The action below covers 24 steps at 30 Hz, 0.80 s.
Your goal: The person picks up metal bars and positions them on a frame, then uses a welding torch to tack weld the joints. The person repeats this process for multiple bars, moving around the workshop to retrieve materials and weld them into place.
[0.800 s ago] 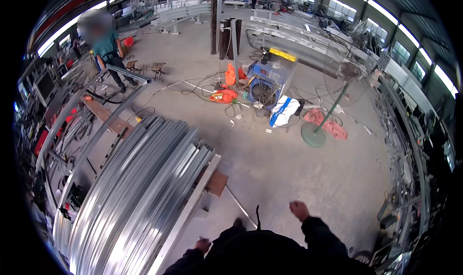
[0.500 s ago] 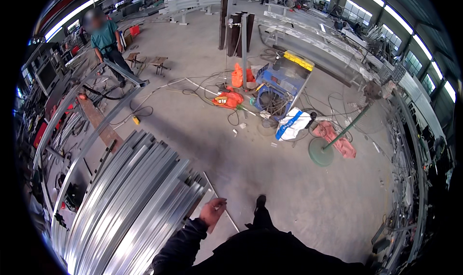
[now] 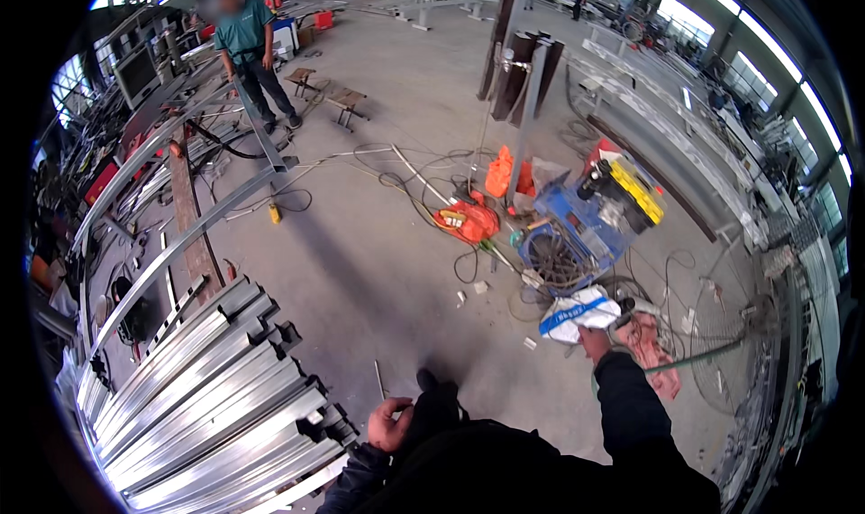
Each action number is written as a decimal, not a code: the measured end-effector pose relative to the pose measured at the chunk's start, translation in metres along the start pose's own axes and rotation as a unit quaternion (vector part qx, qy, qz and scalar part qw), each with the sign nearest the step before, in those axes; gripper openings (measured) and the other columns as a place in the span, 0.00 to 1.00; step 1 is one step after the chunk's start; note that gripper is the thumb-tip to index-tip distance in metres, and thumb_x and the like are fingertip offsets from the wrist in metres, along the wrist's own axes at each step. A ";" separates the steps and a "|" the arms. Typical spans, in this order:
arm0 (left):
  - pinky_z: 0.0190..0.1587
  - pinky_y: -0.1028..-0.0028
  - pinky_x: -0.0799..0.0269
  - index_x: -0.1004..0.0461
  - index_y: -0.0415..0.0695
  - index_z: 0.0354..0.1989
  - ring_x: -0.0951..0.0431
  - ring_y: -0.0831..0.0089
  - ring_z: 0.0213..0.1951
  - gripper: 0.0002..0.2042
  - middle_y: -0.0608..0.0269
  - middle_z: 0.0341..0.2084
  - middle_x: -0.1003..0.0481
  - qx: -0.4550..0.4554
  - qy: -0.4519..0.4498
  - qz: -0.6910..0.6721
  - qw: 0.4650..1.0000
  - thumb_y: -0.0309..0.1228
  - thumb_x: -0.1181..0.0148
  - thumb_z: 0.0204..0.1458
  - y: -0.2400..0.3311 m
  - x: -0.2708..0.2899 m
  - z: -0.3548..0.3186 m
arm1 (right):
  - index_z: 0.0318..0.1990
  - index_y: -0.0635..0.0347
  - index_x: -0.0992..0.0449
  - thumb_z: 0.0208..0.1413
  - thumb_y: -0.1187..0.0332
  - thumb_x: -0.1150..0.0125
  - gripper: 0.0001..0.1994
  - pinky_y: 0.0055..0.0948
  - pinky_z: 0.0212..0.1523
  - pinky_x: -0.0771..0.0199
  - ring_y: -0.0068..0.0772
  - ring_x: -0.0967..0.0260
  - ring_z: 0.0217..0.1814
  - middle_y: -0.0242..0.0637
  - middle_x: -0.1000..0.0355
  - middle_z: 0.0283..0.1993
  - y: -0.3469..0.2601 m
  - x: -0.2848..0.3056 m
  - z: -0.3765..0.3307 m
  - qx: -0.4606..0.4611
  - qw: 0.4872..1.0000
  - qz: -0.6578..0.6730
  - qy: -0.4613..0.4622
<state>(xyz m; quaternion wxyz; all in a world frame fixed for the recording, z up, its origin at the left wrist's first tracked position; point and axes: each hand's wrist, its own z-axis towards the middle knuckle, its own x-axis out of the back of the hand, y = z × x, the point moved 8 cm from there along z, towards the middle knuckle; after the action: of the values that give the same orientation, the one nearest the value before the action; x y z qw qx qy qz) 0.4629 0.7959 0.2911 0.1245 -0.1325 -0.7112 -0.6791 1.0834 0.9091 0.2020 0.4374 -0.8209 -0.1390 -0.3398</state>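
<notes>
My left hand (image 3: 390, 425) is low in front of my body, beside the near ends of a stack of silvery metal profiles (image 3: 207, 397). Its fingers curl toward the thumb, with nothing visible in them. My right hand (image 3: 595, 344) reaches forward on the right, seen from the back. In the picture it overlaps the lower edge of a white bag with a blue stripe (image 3: 577, 314); contact cannot be made out. Its fingers are small and partly hidden. Close to the right forearm are a pink cloth (image 3: 644, 338) and a green pole (image 3: 698, 356) of a stand fan.
A blue machine with coiled cable (image 3: 563, 253) stands ahead, near an orange bag (image 3: 468, 218) and loose cables. A metal frame (image 3: 189, 235) curves along the left. A person in a green shirt (image 3: 243, 32) stands beyond it, near folding stools (image 3: 347, 102). Steel posts (image 3: 527, 72) rise farther back.
The view has shifted, so the floor items sit farther right. My right arm has come into view, stretched forward. My left hand is lower, its fingers more curled.
</notes>
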 end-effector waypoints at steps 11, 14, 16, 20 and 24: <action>0.49 0.66 0.21 0.18 0.36 0.47 0.14 0.61 0.43 0.12 0.49 0.39 0.16 0.061 0.118 0.014 0.991 0.31 0.35 0.61 -0.019 0.092 0.292 | 0.33 0.62 0.18 0.62 0.50 0.41 0.21 0.46 0.33 0.25 0.48 0.23 0.29 0.46 0.22 0.26 -0.144 -0.246 0.180 0.093 0.976 -0.099 -0.172; 0.49 0.66 0.21 0.19 0.38 0.48 0.15 0.61 0.43 0.11 0.52 0.39 0.17 0.028 0.106 -0.056 0.992 0.30 0.35 0.61 0.020 0.114 0.384 | 0.43 0.55 0.24 0.68 0.62 0.51 0.11 0.51 0.32 0.22 0.50 0.19 0.33 0.49 0.21 0.33 -0.047 -0.222 0.199 0.336 0.816 -0.415 -0.221; 0.49 0.66 0.20 0.19 0.39 0.49 0.15 0.61 0.44 0.11 0.52 0.40 0.17 0.033 0.112 -0.021 0.993 0.29 0.35 0.60 0.004 0.149 0.399 | 0.46 0.53 0.22 0.68 0.58 0.52 0.13 0.52 0.33 0.21 0.48 0.18 0.35 0.50 0.20 0.35 -0.024 -0.246 0.218 0.256 0.789 -0.454 -0.324; 0.50 0.65 0.20 0.19 0.41 0.49 0.15 0.60 0.44 0.11 0.52 0.41 0.17 0.080 0.109 0.084 0.987 0.28 0.34 0.59 -0.059 0.193 0.417 | 0.43 0.56 0.22 0.64 0.55 0.45 0.14 0.53 0.34 0.22 0.48 0.20 0.33 0.47 0.21 0.33 -0.145 -0.308 0.283 0.189 0.760 -0.485 -0.390; 0.48 0.64 0.19 0.18 0.41 0.48 0.15 0.58 0.43 0.12 0.52 0.41 0.18 0.218 0.235 0.058 0.946 0.30 0.34 0.58 -0.132 0.264 0.425 | 0.40 0.58 0.22 0.59 0.51 0.38 0.18 0.54 0.35 0.23 0.48 0.21 0.32 0.44 0.21 0.31 -0.289 -0.393 0.364 0.323 0.681 -0.526 -0.395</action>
<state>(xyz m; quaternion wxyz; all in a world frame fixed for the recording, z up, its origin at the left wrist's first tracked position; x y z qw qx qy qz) 0.1709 1.2197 0.2425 0.3525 0.0203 -0.7839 -0.5107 0.8031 1.3994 -0.0253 0.3292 -0.4789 -0.8086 -0.0920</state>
